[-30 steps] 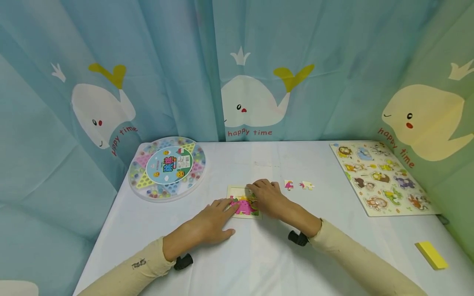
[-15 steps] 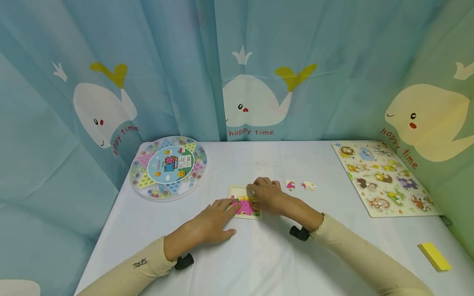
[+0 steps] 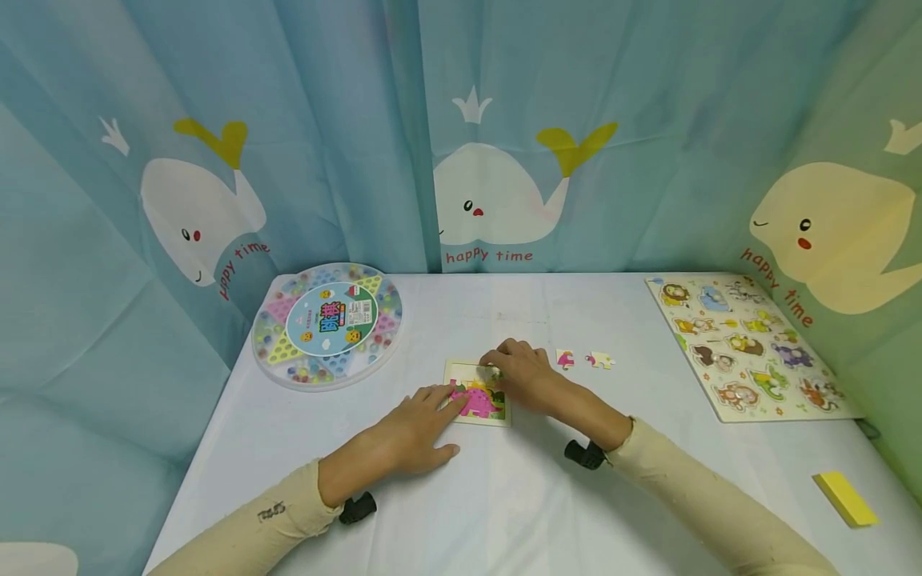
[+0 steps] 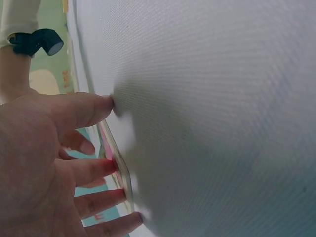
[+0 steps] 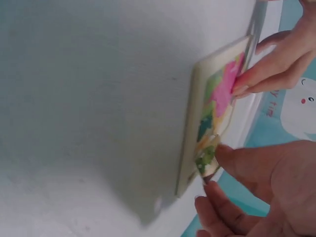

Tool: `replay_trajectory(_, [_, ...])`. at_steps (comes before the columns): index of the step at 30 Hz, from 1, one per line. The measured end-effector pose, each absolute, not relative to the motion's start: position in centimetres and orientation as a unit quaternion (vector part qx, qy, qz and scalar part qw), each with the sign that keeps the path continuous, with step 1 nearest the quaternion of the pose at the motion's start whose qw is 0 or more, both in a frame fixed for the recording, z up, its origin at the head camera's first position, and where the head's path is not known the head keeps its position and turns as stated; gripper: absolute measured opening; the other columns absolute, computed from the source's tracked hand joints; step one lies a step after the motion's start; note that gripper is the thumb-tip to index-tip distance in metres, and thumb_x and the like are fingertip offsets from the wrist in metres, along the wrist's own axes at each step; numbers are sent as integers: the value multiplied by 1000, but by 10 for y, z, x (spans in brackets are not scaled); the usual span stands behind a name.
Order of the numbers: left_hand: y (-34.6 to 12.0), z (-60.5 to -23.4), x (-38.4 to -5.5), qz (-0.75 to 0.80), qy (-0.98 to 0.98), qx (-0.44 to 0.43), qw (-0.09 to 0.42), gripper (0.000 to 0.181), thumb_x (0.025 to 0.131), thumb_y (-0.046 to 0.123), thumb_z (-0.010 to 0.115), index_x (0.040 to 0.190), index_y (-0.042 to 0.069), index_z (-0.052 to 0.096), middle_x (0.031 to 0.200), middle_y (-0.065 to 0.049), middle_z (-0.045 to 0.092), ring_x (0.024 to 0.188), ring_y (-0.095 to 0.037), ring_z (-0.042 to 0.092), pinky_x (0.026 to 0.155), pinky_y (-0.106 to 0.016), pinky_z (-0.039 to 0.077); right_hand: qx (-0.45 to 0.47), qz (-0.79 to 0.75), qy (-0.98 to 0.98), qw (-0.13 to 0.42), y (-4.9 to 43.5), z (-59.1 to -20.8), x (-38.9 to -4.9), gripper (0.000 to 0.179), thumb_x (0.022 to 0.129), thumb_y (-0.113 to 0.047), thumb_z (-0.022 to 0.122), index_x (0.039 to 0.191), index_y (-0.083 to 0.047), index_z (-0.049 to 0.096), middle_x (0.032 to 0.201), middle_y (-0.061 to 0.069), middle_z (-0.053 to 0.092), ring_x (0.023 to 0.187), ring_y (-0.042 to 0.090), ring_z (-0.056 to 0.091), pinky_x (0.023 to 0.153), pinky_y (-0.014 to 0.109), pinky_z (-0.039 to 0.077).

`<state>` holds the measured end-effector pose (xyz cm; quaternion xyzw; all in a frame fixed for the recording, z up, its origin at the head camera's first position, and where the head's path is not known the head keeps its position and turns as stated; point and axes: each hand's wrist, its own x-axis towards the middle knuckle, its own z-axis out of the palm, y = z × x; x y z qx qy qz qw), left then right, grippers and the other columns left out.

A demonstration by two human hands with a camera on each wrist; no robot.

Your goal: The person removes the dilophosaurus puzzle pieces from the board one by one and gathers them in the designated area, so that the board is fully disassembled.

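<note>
The left hand (image 3: 414,434), fingers spread, rests on the dinosaur jigsaw (image 3: 477,404), likely steadying it. Beside them, the right hand (image 3: 529,378) pinches 1 green-printed piece (image 5: 206,162).

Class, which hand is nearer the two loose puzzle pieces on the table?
Right. The right hand is just left of the loose pieces; the left hand is farther off, touching the puzzle board.
</note>
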<state>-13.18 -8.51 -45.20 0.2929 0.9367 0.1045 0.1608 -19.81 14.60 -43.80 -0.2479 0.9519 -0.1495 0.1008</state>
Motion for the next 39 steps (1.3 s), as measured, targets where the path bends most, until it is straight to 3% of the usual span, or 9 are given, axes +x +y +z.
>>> replay_trajectory(4, [-85, -452, -132, 107, 937, 292, 162, 76, 101, 43, 69, 165, 15, 38, 169, -12, 35, 154, -34, 36, 118, -61, 41, -276, -174, 943, 65, 151, -444, -200, 30, 97, -7, 75, 126, -16, 71, 117, 9, 64, 110, 28, 63, 79, 41, 40])
replay_trajectory(9, [-85, -451, -131, 106, 936, 295, 160, 76, 102, 43, 68, 165, 14, 38, 169, -12, 35, 153, -35, 37, 118, -61, 41, -312, -239, 918, 55, 158, -451, -206, 27, 101, 5, 63, 123, -10, 71, 109, 9, 63, 101, 24, 66, 89, 42, 53])
replay_trajectory(12, [-85, -453, -131, 107, 936, 296, 159, 76, 102, 43, 68, 165, 15, 37, 169, -12, 34, 153, -34, 37, 118, -61, 41, -330, -277, 901, 58, 164, -451, -211, 21, 101, 6, 64, 118, -4, 69, 105, 10, 64, 97, 23, 65, 87, 41, 59])
replay_trajectory(19, [-85, -452, -131, 114, 935, 292, 163, 75, 102, 41, 68, 165, 14, 37, 169, -12, 34, 154, -34, 35, 119, -61, 39, -270, -345, 895, 88, 189, -432, -220, 9, 101, 0, 67, 109, -3, 70, 103, 7, 70, 94, 19, 65, 81, 33, 56])
replay_trajectory(27, [-84, -450, -130, 107, 937, 290, 164, 74, 103, 42, 67, 165, 15, 38, 170, -11, 34, 155, -34, 35, 120, -61, 39, -199, -369, 903, 96, 259, -410, -230, 12, 104, -3, 65, 113, -3, 72, 105, 14, 71, 88, 32, 68, 70, 32, 56])
replay_trajectory(32, [-84, -449, -129, 113, 936, 294, 160, 73, 103, 40, 68, 164, 13, 40, 168, -13, 35, 154, -35, 36, 118, -62, 39, -189, -334, 919, 87, 312, -406, -231, 12, 104, -3, 63, 112, -2, 72, 107, 14, 71, 97, 28, 67, 76, 28, 54])
replay_trajectory(39, [-85, -449, -129, 118, 935, 293, 160, 73, 102, 40, 68, 164, 13, 39, 168, -13, 36, 153, -35, 36, 119, -62, 39, -141, -316, 928, 139, 364, -415, -232, 17, 107, -9, 62, 116, 2, 70, 104, 13, 68, 97, 21, 65, 74, 27, 51])
